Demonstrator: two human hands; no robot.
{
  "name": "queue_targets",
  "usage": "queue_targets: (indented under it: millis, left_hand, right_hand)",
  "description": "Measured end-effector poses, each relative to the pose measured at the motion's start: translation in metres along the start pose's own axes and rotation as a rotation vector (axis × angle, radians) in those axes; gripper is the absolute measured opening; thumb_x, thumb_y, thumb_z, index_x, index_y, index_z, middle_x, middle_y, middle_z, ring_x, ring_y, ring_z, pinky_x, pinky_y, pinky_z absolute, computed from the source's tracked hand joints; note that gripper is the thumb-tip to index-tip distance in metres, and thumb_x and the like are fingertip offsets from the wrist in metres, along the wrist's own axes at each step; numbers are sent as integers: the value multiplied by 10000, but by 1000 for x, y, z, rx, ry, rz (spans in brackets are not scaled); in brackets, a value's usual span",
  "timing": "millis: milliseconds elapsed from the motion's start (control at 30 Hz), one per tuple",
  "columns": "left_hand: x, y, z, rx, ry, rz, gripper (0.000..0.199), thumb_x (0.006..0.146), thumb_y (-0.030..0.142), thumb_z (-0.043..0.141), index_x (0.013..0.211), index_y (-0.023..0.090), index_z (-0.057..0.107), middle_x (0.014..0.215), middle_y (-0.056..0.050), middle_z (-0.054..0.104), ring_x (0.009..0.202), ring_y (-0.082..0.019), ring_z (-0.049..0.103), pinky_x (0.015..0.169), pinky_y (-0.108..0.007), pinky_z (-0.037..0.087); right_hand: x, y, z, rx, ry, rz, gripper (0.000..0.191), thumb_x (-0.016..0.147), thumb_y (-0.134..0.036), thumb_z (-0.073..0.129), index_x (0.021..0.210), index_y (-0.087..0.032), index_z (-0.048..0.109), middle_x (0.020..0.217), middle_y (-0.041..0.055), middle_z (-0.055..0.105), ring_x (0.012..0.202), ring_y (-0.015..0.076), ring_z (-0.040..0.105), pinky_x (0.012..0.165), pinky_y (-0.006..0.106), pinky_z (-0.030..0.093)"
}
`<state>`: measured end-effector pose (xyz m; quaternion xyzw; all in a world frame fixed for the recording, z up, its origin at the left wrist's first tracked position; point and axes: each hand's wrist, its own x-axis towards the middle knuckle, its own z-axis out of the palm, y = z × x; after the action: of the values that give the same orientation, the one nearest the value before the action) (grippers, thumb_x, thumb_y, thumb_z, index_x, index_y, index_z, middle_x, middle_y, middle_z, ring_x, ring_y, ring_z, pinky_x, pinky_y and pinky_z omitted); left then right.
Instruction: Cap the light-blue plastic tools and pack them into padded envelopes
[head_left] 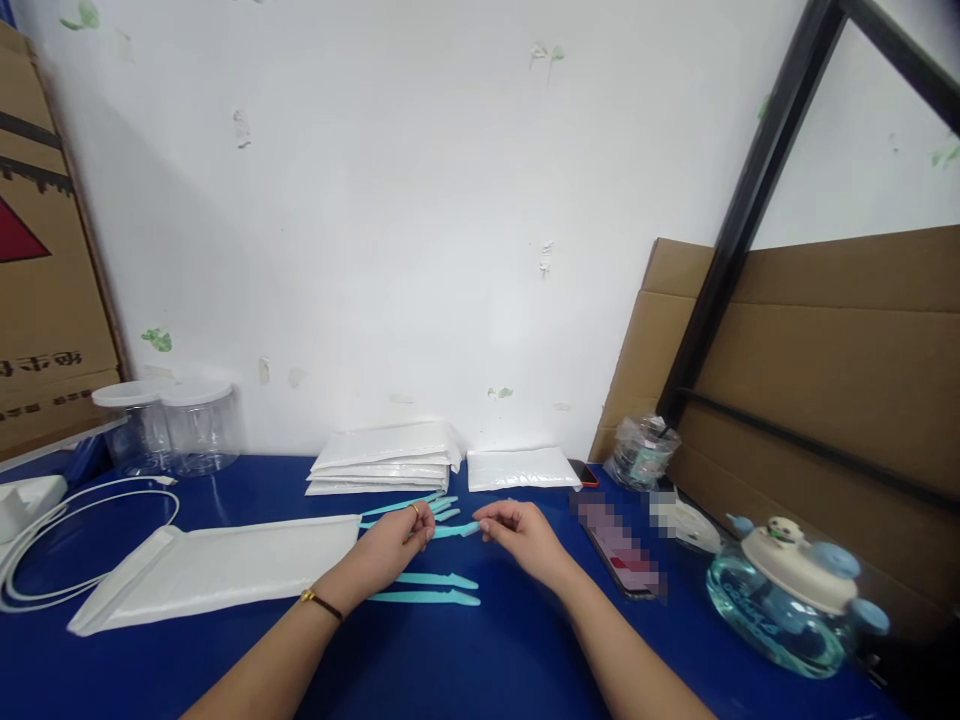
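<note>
held razor: one turquoise eyebrow razor [454, 531] lies between the two hands, just above the tabletop or on it, i cannot tell which; its length runs left to right.
left hand: the left hand [390, 548] pinches the razor's left end between thumb and fingers; a ring and a dark bracelet [324, 604] show on this side.
right hand: the right hand [521, 535] is at the razor's right end, thumb and forefinger drawn narrow; whether they grip or only touch it, i cannot tell.
near razors: two more razors [446, 598] lie side by side, nearer than the held one, their left parts hidden by the left hand.
far razors: several others [412, 505] lie fanned just beyond the left hand.
left mailer: a white padded mailer [247, 565] lies flat left of the razors, partly behind the left hand.
far mailers: a mailer stack [382, 460] and, to its right, a flat white mailer [521, 468], near the wall.
right side: a phone [619, 555] lies on the blue tabletop [480, 670], right of the right hand.
</note>
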<state>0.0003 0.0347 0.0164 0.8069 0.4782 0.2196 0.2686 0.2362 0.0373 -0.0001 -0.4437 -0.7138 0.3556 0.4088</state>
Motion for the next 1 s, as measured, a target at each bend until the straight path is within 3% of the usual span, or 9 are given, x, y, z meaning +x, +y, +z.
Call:
queue_targets:
  millis: [133,233,333,433,500,667,833,1000]
  left_hand:
    - [4,-8,-5,270,124,-71,158,862,272,386,877,215,533,845,-23,611,834,-185,554,715,-266,369]
    - [5,-13,-8,322,196,-65,182,809,262,485,972,231,561,999,-38,611,969,-206,535,800,-290,363]
    - [0,-12,-10,228,72,17,195,765,338,549,931,247,596,946,-8,611,887,-183,550,757,-262,381]
    - [-6,-7,-9,207,-100,56,180,700,364,607,835,248,630,866,10,608,801,-167,549,668,-234,381]
    - [-9,-3,-7,241,-142,35,130,685,326,604,774,237,638,825,10,607,766,-161,544,634,-228,371]
    - [-8,3,-6,241,-142,-20,102,707,275,544,741,211,615,765,3,605,711,-150,528,609,-225,358]
    - [-5,-4,-6,95,-100,-77,166,755,336,483,748,201,580,670,16,559,627,-141,500,553,-220,334]
    - [-3,-11,-1,55,-109,-113,182,740,352,493,745,200,594,643,18,556,611,-145,503,540,-223,335]
  right_hand:
    - [2,12,-26,-334,206,-26,208,802,-289,543,920,-192,684,857,50,683,762,183,610,697,279,455]
    - [3,25,-49,-564,258,62,182,777,-182,515,856,-195,679,873,48,679,792,184,608,726,274,439]
    - [2,33,-57,-669,232,130,156,748,-146,531,798,-193,671,824,48,666,778,186,604,707,264,426]
    - [5,35,-49,-682,208,124,117,760,-188,557,791,-200,669,835,44,640,763,176,594,686,253,416]
    - [7,34,-41,-692,178,111,115,763,-200,567,810,-204,672,876,44,618,767,166,587,679,246,412]
    - [8,30,-26,-658,90,70,74,719,-164,601,729,-192,669,849,30,602,724,135,571,645,222,420]
    - [1,30,-24,-371,-143,107,35,681,-193,646,697,-192,677,661,-3,629,572,116,534,511,217,406]
    - [-2,25,-22,-296,-157,137,42,654,-234,686,654,-192,683,592,-8,644,510,110,523,467,226,386]
